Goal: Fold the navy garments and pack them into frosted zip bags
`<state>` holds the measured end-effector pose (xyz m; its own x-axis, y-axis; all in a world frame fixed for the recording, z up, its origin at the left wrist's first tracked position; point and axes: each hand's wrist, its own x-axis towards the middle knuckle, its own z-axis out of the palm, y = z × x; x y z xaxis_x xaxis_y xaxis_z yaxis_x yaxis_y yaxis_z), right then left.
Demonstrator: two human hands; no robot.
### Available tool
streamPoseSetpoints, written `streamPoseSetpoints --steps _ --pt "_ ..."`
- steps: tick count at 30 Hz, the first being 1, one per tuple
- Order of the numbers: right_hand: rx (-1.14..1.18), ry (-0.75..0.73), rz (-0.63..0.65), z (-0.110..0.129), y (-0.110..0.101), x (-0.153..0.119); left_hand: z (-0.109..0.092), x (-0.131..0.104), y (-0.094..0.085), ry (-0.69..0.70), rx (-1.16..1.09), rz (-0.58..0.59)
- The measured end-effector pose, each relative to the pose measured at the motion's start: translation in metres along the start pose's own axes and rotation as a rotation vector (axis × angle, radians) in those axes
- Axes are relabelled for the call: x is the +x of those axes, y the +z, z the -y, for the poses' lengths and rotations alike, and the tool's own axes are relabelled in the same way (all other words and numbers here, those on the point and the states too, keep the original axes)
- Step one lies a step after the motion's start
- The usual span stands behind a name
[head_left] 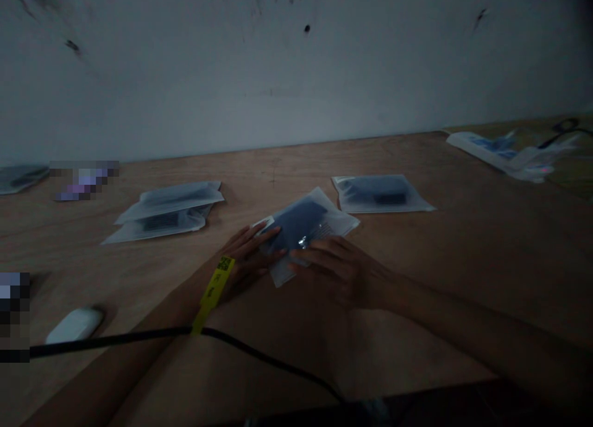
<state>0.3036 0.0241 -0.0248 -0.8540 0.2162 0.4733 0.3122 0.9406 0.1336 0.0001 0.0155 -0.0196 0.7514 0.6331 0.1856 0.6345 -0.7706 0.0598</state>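
A frosted plastic bag (300, 220) with a dark, flat item inside lies at an angle on the table in front of me. My left hand (250, 251) rests on its left side, fingers stretched out over the edge near a small white label (264, 222). From the right, my right hand (340, 266) reaches over the bag's lower edge, its bent fingers close together on the plastic. Beside those fingertips is a bright glint; what makes it is unclear. A yellow tag (214, 294) on a black cable (259, 353) hangs in front of my left forearm.
Two similar bags (171, 211) overlap at the left, and another bag (375, 193) lies at the right. A white rounded object (76, 325) sits front left. White and blue plastic packaging (500, 152) lies far right. Behind the wooden table (273, 167) stands a wall (278, 93).
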Motion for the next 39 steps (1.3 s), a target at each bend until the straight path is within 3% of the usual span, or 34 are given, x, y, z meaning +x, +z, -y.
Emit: streamPoseSetpoints --steps 6,9,14,20,26,32,35,39 --pt "-0.184 0.392 -0.034 -0.039 -0.005 -0.013 0.004 -0.002 -0.001 0.008 0.002 0.02" --pt "-0.178 0.49 -0.038 -0.049 -0.002 -0.021 0.002 -0.002 -0.004 -0.001 -0.015 -0.005" --pt "-0.066 0.393 -0.039 -0.038 0.005 -0.021 -0.007 -0.001 -0.009 0.026 -0.019 -0.035" --pt "0.03 0.273 -0.069 -0.025 -0.002 -0.013 -0.008 0.0 -0.004 0.031 0.084 -0.092" --pt "-0.072 0.123 -0.222 -0.03 -0.005 -0.015 0.001 -0.003 0.0 0.038 0.128 -0.171" --pt "-0.051 -0.036 -0.235 -0.032 -0.005 -0.011 -0.012 -0.001 -0.009 0.127 0.144 -0.171" --pt "-0.01 -0.055 -0.279 -0.028 -0.007 -0.007 -0.019 -0.001 -0.014 0.199 0.136 -0.143" --pt "-0.006 -0.067 -0.318 -0.025 -0.009 -0.006 -0.02 -0.003 -0.016 0.2 0.116 -0.208"
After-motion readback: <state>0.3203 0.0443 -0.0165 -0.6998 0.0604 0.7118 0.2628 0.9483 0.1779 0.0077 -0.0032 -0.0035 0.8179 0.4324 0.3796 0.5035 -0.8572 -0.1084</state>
